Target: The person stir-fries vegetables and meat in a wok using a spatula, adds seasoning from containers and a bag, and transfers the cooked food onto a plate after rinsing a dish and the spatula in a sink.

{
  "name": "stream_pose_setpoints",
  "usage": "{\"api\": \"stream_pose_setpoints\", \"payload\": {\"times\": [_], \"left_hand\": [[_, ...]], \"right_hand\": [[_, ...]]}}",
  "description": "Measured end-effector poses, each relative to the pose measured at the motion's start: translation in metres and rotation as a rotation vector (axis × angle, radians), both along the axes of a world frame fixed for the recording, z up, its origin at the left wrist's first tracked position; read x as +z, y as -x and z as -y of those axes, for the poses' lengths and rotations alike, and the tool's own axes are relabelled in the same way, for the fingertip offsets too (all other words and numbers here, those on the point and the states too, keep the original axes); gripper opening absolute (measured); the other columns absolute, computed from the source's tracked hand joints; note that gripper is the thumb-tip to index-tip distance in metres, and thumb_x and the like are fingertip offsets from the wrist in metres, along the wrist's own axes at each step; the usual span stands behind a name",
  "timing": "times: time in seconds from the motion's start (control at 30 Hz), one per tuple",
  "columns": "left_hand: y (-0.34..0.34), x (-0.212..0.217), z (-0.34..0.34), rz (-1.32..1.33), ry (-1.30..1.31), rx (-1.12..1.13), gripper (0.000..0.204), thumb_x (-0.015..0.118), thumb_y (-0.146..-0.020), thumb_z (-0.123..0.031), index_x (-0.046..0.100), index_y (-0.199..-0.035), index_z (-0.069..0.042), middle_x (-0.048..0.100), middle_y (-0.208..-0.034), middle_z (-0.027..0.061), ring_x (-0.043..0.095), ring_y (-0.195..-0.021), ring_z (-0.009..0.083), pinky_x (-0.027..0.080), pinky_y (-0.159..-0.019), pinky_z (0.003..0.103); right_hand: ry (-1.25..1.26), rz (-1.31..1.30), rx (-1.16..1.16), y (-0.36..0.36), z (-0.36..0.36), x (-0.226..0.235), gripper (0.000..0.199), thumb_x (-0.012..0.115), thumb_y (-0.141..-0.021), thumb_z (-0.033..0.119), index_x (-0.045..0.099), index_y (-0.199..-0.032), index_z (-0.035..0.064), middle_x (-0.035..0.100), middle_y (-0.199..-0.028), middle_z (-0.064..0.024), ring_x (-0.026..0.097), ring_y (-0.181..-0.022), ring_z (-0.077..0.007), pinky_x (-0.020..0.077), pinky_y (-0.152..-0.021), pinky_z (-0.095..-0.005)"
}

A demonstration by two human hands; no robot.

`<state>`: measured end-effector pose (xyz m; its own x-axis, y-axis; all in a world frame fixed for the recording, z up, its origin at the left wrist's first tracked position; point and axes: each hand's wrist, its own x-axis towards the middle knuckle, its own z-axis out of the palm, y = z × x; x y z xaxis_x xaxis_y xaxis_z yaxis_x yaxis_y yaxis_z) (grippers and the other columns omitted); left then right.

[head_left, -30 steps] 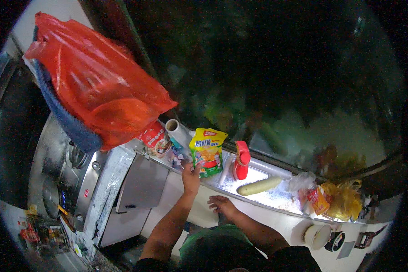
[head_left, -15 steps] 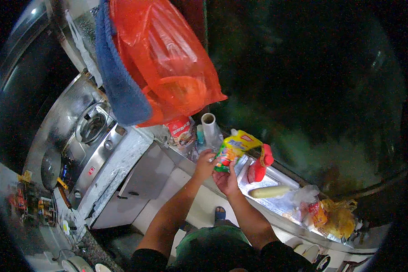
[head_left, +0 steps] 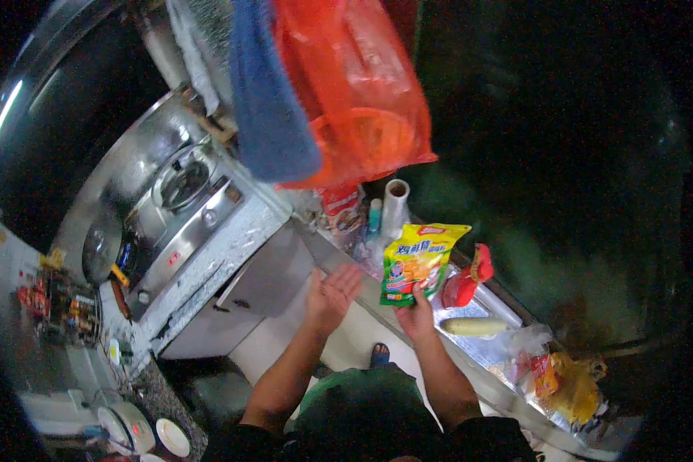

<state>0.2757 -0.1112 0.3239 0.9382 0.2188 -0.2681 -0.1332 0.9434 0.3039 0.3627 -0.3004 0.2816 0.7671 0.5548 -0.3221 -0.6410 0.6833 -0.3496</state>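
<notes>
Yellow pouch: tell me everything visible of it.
The yellow pouch, green at its base, looks like flexible plastic, with blue lettering above an orange picture. Tilted, printed face toward the camera, it is held at its lower edge by the right hand, left of the red container. Whether it's sealed is unclear.

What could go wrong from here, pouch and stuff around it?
1. The rectangular yellow-and-green plastic pouch is held near its lower edge by the right grip alone; it might tip or slip, with the open left grip apart from it.
2. The red plastic container appears close beside it and might get knocked.
3. The long pale-green vegetable might roll if bumped.
</notes>
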Motion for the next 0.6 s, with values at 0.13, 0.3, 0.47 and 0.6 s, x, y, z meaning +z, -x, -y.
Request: {"api": "stream_pose_setpoints", "payload": {"times": [0.13, 0.3, 0.47, 0.6], "left_hand": [[0.018, 0.032, -0.023, 0.130, 0.073, 0.228, 0.066, 0.021, -0.091, -0.050, 0.038, -0.125, 0.003, 0.035, -0.135, 0.0150, 0.030, -0.126, 0.0302, 0.021, -0.105, 0.042], [0.041, 0.059, -0.035, 0.209, 0.097, 0.336, 0.059, 0.021, -0.093, -0.044, 0.039, -0.125, 0.002, 0.038, -0.134, 0.0110, 0.032, -0.125, 0.0270, 0.018, -0.106, 0.043], [0.055, 0.055, -0.047, 0.287, 0.209, 0.437, 0.056, 0.024, -0.093, -0.042, 0.041, -0.123, 0.001, 0.037, -0.134, 0.0138, 0.029, -0.127, 0.0293, 0.018, -0.106, 0.043], [0.073, 0.048, -0.060, 0.361, 0.234, 0.493, 0.054, 0.025, -0.093, -0.040, 0.041, -0.123, 0.001, 0.036, -0.134, 0.0154, 0.029, -0.127, 0.0305, 0.020, -0.106, 0.043]], "right_hand": [[0.470, 0.434, -0.014, 0.009, 0.008, 0.060, 0.062, 0.064, -0.077, 0.007, 0.030, -0.129, 0.0079, 0.044, -0.124, -0.0074, 0.047, -0.111, -0.0211, 0.0415, -0.091, -0.0376], [0.856, 0.802, 0.131, 0.028, -0.018, 0.128, 0.041, 0.069, -0.072, 0.006, 0.051, -0.108, -0.0014, 0.059, -0.103, -0.0073, 0.055, -0.091, -0.0166, 0.0440, -0.084, -0.0302], [0.896, 1.068, 0.258, 0.038, -0.042, 0.162, 0.038, 0.070, -0.071, 0.004, 0.053, -0.104, -0.0013, 0.060, -0.098, -0.0078, 0.057, -0.088, -0.0152, 0.0455, -0.079, -0.0290], [0.969, 1.247, 0.291, 0.053, -0.060, 0.177, 0.037, 0.073, -0.069, 0.007, 0.054, -0.099, -0.0018, 0.060, -0.094, -0.0090, 0.057, -0.085, -0.0148, 0.0457, -0.077, -0.0287]]}}
